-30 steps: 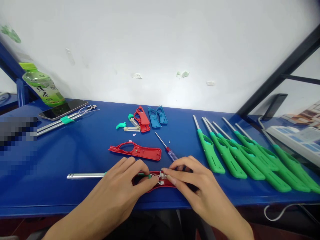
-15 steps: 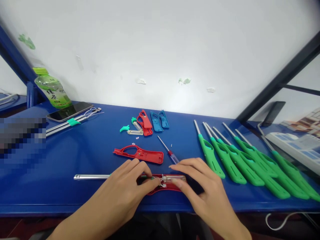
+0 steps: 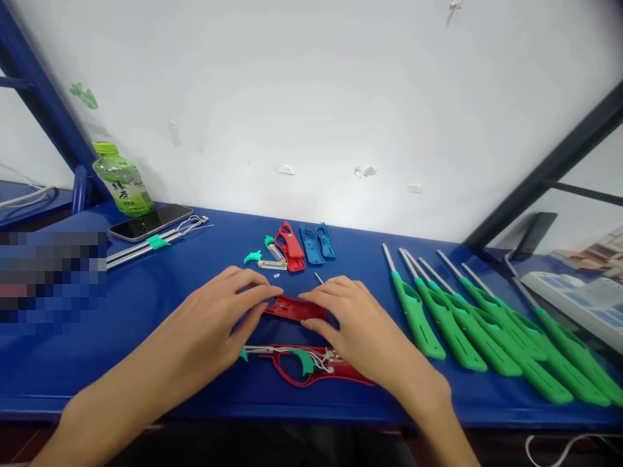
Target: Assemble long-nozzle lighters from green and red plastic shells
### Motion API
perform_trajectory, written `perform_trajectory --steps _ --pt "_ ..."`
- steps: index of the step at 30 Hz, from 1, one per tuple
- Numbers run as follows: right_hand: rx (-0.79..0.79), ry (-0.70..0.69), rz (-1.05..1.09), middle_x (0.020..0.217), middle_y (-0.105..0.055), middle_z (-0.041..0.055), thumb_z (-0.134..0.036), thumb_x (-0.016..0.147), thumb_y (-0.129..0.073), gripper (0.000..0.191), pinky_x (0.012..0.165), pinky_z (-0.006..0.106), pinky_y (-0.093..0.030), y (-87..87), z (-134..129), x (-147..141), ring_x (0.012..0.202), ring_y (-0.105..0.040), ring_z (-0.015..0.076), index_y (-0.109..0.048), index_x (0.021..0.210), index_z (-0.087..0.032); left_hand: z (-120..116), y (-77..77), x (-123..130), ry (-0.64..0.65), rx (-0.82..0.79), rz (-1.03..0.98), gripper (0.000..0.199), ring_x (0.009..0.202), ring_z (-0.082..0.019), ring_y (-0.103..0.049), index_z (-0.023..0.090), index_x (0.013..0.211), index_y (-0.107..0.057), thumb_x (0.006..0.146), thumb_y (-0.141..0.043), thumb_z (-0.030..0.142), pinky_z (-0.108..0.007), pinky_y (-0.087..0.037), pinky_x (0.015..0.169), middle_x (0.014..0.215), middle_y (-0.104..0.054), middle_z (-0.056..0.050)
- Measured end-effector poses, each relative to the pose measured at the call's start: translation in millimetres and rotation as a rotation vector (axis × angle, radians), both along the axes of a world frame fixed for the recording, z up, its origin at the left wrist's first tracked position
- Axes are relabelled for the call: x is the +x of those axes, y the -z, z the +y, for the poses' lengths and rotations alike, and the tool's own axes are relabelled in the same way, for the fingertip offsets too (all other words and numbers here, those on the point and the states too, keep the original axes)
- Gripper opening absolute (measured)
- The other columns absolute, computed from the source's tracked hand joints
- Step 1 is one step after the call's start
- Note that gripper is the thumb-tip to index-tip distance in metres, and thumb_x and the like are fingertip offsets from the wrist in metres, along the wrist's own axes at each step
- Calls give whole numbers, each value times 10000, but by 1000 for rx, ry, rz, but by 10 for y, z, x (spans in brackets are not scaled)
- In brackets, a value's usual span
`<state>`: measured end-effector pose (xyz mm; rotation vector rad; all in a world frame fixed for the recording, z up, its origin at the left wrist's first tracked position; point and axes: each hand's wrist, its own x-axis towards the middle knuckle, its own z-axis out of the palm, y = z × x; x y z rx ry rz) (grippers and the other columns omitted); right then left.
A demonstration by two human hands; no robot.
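Observation:
A loose red lighter handle half (image 3: 294, 310) lies between my hands, its ribbed inside facing up. My left hand (image 3: 233, 308) pinches its left end between thumb and fingers. At the other end, my right hand (image 3: 348, 321) has thumb and fingertips closed on it. Nearer the table's front edge is the other red handle half (image 3: 288, 379), filled with parts: a green trigger (image 3: 305, 361), white wires (image 3: 320, 359) and a metal tube (image 3: 260, 349). My right hand covers part of its right end, and my left hand hides most of the tube.
Several green lighters (image 3: 418, 324) lie on the right. Behind my hands are red shells (image 3: 291, 246), blue shells (image 3: 311, 245), clear fuel tanks (image 3: 272, 264) and a screwdriver tip (image 3: 318, 278). At left are taped metal tubes (image 3: 131, 254), a phone (image 3: 150, 222) and a green bottle (image 3: 124, 185).
Both hands have left the filled red half and moved up to the loose red half, gripping its ends. The filled half's trigger and wires are now exposed. The camera view has shifted slightly.

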<state>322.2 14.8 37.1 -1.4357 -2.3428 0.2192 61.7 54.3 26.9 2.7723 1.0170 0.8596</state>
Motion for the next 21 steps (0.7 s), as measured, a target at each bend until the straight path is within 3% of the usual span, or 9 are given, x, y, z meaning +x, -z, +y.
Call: perform_trajectory --steps 4,7,13,17,21 --pt "4 1 -43 1223 -830 85 -231 1053 -780 256 1069 550 -553 56 58 -29 1179 -717 304 -808 1307 -204 131 133 -185 -145 -175 144 417 1246 -336 -714 276 1479 -707 1110 -539 377 -509 -595 1052 1398 -736 -104" --pt "5 -3 -62 1240 -826 84 -235 1057 -773 268 1083 547 -552 64 76 -18 1184 -726 305 -805 1321 -204 168 202 -247 -229 -259 218 529 1293 -360 -705 264 1571 -644 1059 -578 379 -545 -580 1110 1438 -719 -123" --pt "1 -13 -90 1310 -810 110 -204 1064 -741 307 1070 542 -577 52 31 -4 1212 -745 320 -788 1366 -189 220 154 -296 -183 -266 238 419 1113 -294 -754 303 1349 -785 1064 -478 279 -418 -608 954 1213 -758 -80" --pt "24 -13 -90 1305 -805 122 -151 1079 -672 325 1093 582 -557 34 13 -1 1202 -742 335 -765 1389 -178 234 146 -347 -131 -238 231 444 1034 -244 -758 310 1339 -779 1104 -408 241 -340 -581 870 1191 -750 -65" --pt "45 -3 -52 1208 -824 67 -234 1148 -606 252 1049 521 -572 -33 10 53 1130 -750 290 -759 1348 -234 192 81 -343 -78 -142 118 438 956 -212 -760 294 1317 -773 1143 -376 231 -312 -571 863 1153 -761 -52"
